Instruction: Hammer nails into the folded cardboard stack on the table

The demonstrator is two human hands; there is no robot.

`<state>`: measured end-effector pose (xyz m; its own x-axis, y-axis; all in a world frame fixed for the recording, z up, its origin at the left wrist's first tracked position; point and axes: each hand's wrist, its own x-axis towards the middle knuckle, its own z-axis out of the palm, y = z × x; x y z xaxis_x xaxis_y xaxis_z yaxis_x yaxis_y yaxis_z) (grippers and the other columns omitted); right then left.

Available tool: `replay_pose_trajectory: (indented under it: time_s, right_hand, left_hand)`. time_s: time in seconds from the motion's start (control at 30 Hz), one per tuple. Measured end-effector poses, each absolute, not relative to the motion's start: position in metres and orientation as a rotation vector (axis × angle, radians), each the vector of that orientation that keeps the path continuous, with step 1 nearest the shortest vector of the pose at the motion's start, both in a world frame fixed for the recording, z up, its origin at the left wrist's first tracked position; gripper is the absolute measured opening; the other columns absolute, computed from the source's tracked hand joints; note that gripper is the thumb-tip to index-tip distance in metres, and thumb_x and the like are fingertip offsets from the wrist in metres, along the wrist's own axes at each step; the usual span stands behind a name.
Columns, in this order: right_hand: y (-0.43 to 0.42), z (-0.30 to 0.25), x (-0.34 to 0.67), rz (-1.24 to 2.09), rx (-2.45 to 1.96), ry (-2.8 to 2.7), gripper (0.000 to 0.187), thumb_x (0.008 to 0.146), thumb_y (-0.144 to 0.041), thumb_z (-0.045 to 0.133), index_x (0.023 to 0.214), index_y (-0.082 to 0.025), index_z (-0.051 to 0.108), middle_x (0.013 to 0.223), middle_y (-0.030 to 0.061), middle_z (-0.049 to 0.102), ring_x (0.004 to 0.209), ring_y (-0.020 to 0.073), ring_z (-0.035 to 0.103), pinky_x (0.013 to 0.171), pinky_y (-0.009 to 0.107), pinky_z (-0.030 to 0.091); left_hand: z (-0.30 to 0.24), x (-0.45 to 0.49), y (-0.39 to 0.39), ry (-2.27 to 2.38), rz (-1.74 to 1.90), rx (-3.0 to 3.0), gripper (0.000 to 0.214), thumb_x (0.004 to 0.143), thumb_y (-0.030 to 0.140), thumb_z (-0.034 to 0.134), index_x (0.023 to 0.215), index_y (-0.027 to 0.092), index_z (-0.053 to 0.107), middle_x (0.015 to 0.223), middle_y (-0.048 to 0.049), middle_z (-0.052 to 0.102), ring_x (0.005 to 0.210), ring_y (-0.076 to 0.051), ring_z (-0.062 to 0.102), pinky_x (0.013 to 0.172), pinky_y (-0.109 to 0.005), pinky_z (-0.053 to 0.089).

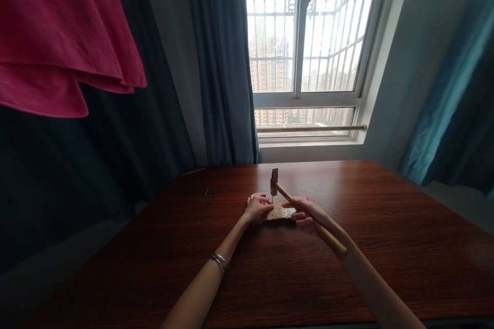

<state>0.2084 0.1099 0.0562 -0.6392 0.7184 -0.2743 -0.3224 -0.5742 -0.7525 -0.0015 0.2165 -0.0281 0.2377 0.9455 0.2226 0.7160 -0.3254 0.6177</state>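
My right hand (307,214) is wrapped round the wooden handle of a hammer (286,194). The hammer's dark head is raised just above a thin upright nail (272,199). Fingers of my left hand (258,206) pinch that nail low down, at the left edge of a small light board (277,211) dotted with dark spots. The board lies flat on the table between both hands. A whitish, shiny patch shows at its right part, partly covered by my right fingers.
Several loose nails (208,192) lie on the brown wooden table (185,247), left of my hands. Behind its far edge are a barred window (304,51) and blue curtains (219,61). Pink cloth (65,36) hangs at the upper left.
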Motion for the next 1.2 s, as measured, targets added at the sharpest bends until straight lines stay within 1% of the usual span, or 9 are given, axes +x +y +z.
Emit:
replay_pose_trajectory:
  time_s: [0.2, 0.3, 0.47, 0.63, 0.83, 0.97, 1.2]
  right_hand:
    - [0.117, 0.054, 0.211, 2.269, -0.708, -0.872, 0.036, 0.084, -0.04, 0.04, 0.111, -0.018, 0.046, 0.046, -0.0098, 0.029, 0.031, 0.0014, 0.022, 0.033, 0.014, 0.01]
    - [0.118, 0.052, 0.212, 2.283, -0.742, -0.876, 0.035, 0.084, -0.04, 0.041, 0.109, -0.017, 0.046, 0.046, -0.01, 0.028, 0.03, 0.0015, 0.022, 0.032, 0.014, 0.009]
    - [0.112, 0.053, 0.21, 2.253, -0.682, -0.885, 0.033, 0.084, -0.039, 0.041, 0.108, -0.016, 0.048, 0.047, -0.0098, 0.028, 0.03, 0.0011, 0.022, 0.032, 0.014, 0.01]
    - [0.11, 0.056, 0.209, 2.261, -0.725, -0.871, 0.035, 0.084, -0.039, 0.041, 0.107, -0.014, 0.048, 0.047, -0.0097, 0.029, 0.031, 0.0007, 0.022, 0.032, 0.014, 0.01]
    - [0.117, 0.057, 0.209, 2.304, -0.693, -0.88, 0.033, 0.086, -0.039, 0.034, 0.107, -0.018, 0.047, 0.045, -0.0103, 0.027, 0.029, 0.0017, 0.018, 0.032, 0.014, 0.009]
    - [0.118, 0.054, 0.208, 2.318, -0.735, -0.889, 0.033, 0.086, -0.04, 0.036, 0.106, -0.017, 0.047, 0.045, -0.0103, 0.027, 0.029, 0.0017, 0.02, 0.032, 0.014, 0.009]
    - [0.116, 0.055, 0.206, 2.292, -0.745, -0.887, 0.033, 0.086, -0.041, 0.036, 0.107, -0.018, 0.047, 0.044, -0.0105, 0.027, 0.029, 0.0018, 0.019, 0.031, 0.014, 0.008]
  left_hand:
    - [-0.012, 0.002, 0.205, 1.563, 0.795, 2.066, 0.02, 0.059, 0.039, 0.068, 0.074, 0.026, 0.072, 0.109, -0.0014, 0.061, 0.11, -0.025, 0.047, 0.097, -0.034, 0.031]
    - [-0.009, 0.003, 0.202, 1.564, 0.789, 2.075, 0.02, 0.059, 0.038, 0.068, 0.074, 0.026, 0.072, 0.109, -0.0017, 0.061, 0.109, -0.024, 0.048, 0.095, -0.033, 0.032]
    - [-0.015, 0.002, 0.206, 1.56, 0.788, 2.087, 0.021, 0.06, 0.039, 0.067, 0.074, 0.025, 0.072, 0.11, -0.0024, 0.06, 0.11, -0.025, 0.047, 0.096, -0.034, 0.031]
    - [-0.024, 0.0, 0.214, 1.537, 0.788, 2.11, 0.025, 0.059, 0.043, 0.067, 0.075, 0.024, 0.072, 0.111, -0.0033, 0.059, 0.112, -0.025, 0.044, 0.097, -0.035, 0.028]
    - [-0.024, 0.0, 0.214, 1.542, 0.786, 2.099, 0.025, 0.058, 0.042, 0.067, 0.075, 0.024, 0.072, 0.111, -0.0036, 0.059, 0.113, -0.026, 0.043, 0.097, -0.036, 0.028]
    - [-0.019, 0.001, 0.209, 1.557, 0.785, 2.09, 0.021, 0.058, 0.04, 0.067, 0.073, 0.026, 0.072, 0.111, -0.0006, 0.06, 0.112, -0.025, 0.045, 0.097, -0.034, 0.029]
    - [-0.012, 0.002, 0.204, 1.557, 0.787, 2.08, 0.019, 0.059, 0.038, 0.067, 0.073, 0.026, 0.072, 0.11, -0.0007, 0.06, 0.11, -0.024, 0.047, 0.095, -0.033, 0.032]
